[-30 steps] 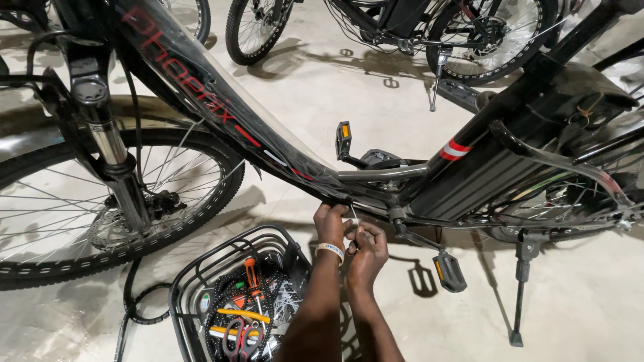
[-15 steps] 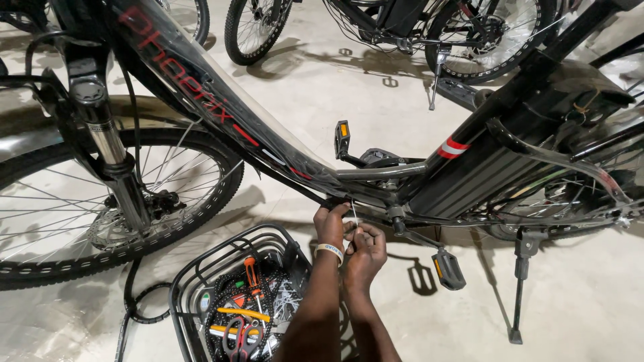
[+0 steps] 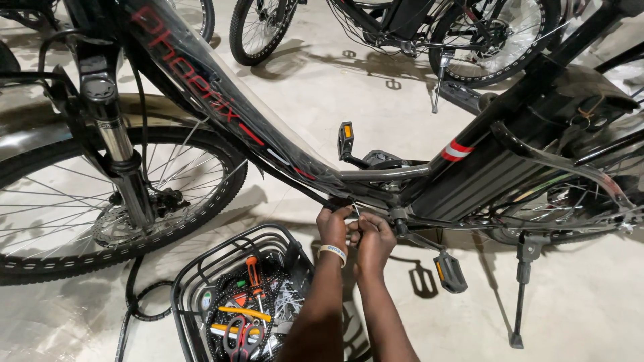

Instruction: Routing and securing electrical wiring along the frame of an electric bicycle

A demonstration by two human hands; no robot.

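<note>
Head view: left hand (image 3: pixel 333 226) and right hand (image 3: pixel 373 240) pinch a thin white tie (image 3: pixel 356 212) under the black bike frame (image 3: pixel 376 175), beside a tool basket (image 3: pixel 201 268).

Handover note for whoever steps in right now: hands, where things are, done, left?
Left hand: up under the bike frame near the crank, fingers closed on a thin pale strip, likely a tie.
Right hand: beside it, touching, fingers pinched at the same spot.
Wire basket with tools on the floor below left. Bike upright on its kickstand; pedal right of the hands.
Done: strip is at the frame. Left: cannot tell whether it is fastened; check it.
</note>
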